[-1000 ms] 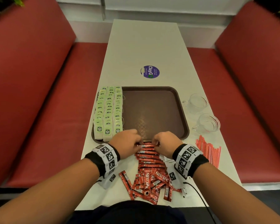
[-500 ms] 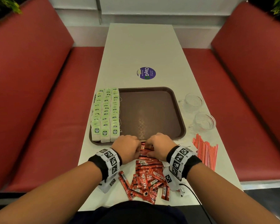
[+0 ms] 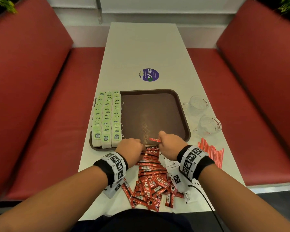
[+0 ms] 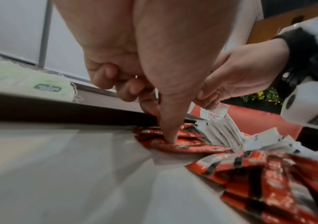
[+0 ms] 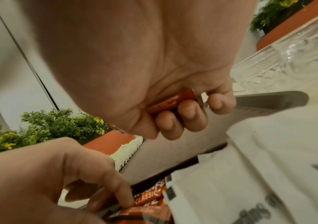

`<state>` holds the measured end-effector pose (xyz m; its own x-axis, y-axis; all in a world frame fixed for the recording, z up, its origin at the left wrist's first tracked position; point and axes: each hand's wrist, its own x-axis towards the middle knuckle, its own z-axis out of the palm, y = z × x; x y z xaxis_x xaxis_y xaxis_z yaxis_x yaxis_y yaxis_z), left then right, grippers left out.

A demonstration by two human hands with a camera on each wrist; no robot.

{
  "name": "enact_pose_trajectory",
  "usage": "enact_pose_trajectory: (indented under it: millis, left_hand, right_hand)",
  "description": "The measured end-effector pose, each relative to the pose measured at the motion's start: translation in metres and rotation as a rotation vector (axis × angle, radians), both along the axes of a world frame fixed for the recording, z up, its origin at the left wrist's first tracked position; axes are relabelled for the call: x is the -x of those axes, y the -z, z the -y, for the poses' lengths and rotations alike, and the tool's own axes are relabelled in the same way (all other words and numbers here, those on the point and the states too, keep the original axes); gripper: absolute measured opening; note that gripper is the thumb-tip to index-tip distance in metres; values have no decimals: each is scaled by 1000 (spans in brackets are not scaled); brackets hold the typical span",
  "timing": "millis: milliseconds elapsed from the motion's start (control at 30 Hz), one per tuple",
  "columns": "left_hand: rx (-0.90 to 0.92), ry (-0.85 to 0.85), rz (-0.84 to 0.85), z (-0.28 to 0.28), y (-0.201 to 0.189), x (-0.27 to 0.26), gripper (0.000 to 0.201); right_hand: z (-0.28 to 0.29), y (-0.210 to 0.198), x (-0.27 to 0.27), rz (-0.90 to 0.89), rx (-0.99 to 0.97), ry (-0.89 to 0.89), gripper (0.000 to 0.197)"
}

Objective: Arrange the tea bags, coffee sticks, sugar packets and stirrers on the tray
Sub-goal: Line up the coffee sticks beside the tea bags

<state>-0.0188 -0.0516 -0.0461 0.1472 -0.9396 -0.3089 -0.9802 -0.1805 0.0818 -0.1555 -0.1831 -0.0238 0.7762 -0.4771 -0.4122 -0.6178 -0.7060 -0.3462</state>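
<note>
A brown tray (image 3: 151,113) holds three rows of green tea bags (image 3: 107,118) along its left side. In front of it lies a row of red coffee sticks (image 3: 149,158), then a loose pile (image 3: 151,186). My right hand (image 3: 167,143) grips one coffee stick (image 5: 170,103) in curled fingers, just over the tray's near rim. My left hand (image 3: 129,148) pinches the row of sticks (image 4: 183,145), its thumb tip pressing on top and its other fingers curled behind. White sugar packets (image 3: 169,163) lie under my right wrist. Red stirrers (image 3: 211,153) lie to the right.
Two glass cups (image 3: 197,104) (image 3: 209,124) stand right of the tray. A round purple sticker (image 3: 149,75) marks the white table beyond it. Red bench seats flank the table on both sides. The tray's middle and right are bare.
My right hand has lifted one coffee stick off the row and carried it forward over the tray's near rim. The left hand stays on the row.
</note>
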Motion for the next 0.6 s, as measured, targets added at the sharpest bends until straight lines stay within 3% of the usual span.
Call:
enact_pose_trajectory:
  millis: [267,600]
  left_hand:
    - [14,93,35,1,2,-3,36]
    - [267,-56,-308,-4,-8,-38,26]
  right_hand:
    - [-3,3,-3,-20,-42,-119,24]
    - [10,-3,-20,169,-77,-106,29]
